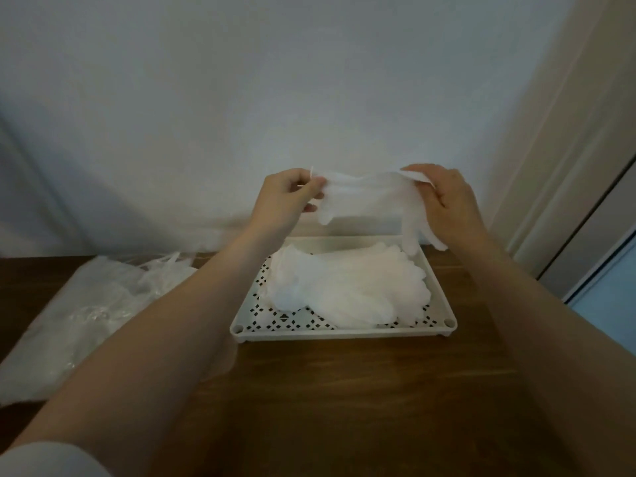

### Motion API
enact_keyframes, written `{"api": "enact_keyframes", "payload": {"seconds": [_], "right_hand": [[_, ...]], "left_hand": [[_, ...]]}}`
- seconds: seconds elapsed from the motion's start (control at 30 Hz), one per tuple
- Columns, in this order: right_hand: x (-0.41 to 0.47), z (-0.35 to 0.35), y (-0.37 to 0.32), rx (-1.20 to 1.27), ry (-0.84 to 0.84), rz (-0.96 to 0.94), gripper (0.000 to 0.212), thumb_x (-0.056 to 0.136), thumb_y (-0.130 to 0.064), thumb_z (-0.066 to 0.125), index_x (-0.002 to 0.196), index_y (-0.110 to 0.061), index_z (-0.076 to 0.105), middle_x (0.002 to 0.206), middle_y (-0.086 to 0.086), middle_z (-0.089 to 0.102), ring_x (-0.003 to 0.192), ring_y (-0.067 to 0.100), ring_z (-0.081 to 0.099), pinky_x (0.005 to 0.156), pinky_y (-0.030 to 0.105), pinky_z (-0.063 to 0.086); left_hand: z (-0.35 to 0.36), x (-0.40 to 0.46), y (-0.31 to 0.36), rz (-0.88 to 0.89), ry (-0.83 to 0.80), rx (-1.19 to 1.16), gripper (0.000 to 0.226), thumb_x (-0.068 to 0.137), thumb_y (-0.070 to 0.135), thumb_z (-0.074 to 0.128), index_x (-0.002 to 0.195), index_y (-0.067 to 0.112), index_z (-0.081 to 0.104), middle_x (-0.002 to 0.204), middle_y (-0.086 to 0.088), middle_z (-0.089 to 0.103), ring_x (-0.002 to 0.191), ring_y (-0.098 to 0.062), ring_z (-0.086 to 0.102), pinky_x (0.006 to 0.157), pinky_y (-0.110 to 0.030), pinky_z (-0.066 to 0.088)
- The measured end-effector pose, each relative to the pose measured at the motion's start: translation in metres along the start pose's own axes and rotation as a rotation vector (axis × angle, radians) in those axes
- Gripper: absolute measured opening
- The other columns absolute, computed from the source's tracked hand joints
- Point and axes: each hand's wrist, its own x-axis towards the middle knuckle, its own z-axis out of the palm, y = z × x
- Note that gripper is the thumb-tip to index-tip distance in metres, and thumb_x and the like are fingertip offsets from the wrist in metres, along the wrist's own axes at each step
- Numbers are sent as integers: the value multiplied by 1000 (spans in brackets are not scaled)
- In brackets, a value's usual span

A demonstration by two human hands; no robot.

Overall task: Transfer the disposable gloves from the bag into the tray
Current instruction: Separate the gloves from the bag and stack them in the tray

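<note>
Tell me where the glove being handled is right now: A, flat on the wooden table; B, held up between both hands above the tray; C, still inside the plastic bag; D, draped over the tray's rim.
B: the left hand and right hand each pinch an end of the glove, stretched above the tray.

Both hands (287,196) (447,197) raised, fingers pinched, forearms outstretched.

No text, label, brand or number can be read anywhere.
</note>
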Motion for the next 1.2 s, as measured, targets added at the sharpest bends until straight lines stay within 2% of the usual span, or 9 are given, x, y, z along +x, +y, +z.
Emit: {"api": "enact_keyframes", "payload": {"seconds": [0.3,0.43,0.5,0.6,0.7,0.77,0.83,1.0,1.2], "right_hand": [[-71,35,10,-283,-749,-103,47,99,-12,36,138,-40,40,149,-17,32,134,20,21,102,30,12],[-84,39,-6,-359,-945,15,45,100,-45,32,144,-41,28,157,-13,15,144,13,8,112,37,4],[-84,38,-15,-326,-969,153,50,97,-54,22,144,-40,32,158,-9,15,145,14,9,114,42,2],[-76,39,-32,-279,-744,343,66,96,-57,15,119,-20,64,133,4,56,124,22,47,109,41,23],[-67,53,-42,-612,-447,30,43,100,-40,32,91,-11,63,96,3,64,100,24,58,101,38,34],[-67,69,-40,-532,-555,6,35,97,-39,43,123,-19,55,130,5,53,126,25,44,108,38,27],[-73,83,-33,-467,-803,113,62,93,-53,44,147,-25,27,157,3,19,145,24,12,116,42,7],[-83,80,-8,-541,-890,297,108,72,-83,42,150,-31,-11,157,0,-23,142,29,-25,109,53,-19],[-83,69,-6,-561,-935,378,128,59,-88,48,148,-26,-19,156,2,-25,143,29,-23,111,60,-13]], "left_hand": [[-38,-31,-59,97,-331,670,18,87,4,58,84,19,48,88,-3,63,86,-19,61,77,-28,48],[-48,-43,-61,157,-484,939,28,93,5,49,119,16,50,105,-5,61,96,-19,58,85,-32,46],[-49,-46,-63,229,-555,1064,27,95,5,45,118,11,57,111,-7,59,98,-24,55,81,-31,42],[-51,-53,-66,286,-611,1189,21,92,5,45,107,10,60,116,-7,57,101,-25,55,80,-35,44],[-48,-55,-68,328,-650,1312,15,89,12,46,95,15,59,141,-1,46,135,-23,35,110,-38,25],[-45,-56,-69,265,-671,1405,18,91,27,43,94,17,58,153,4,30,145,-16,13,117,-38,5],[-42,-57,-72,168,-644,1415,33,97,42,34,90,16,55,151,1,33,145,-16,12,117,-39,2],[-35,-57,-80,-41,-638,1464,52,98,48,31,115,6,55,152,-4,30,140,-20,23,114,-40,18],[-35,-59,-73,-101,-598,1425,43,93,44,49,110,6,62,155,-5,22,142,-25,19,112,-43,20]]}}
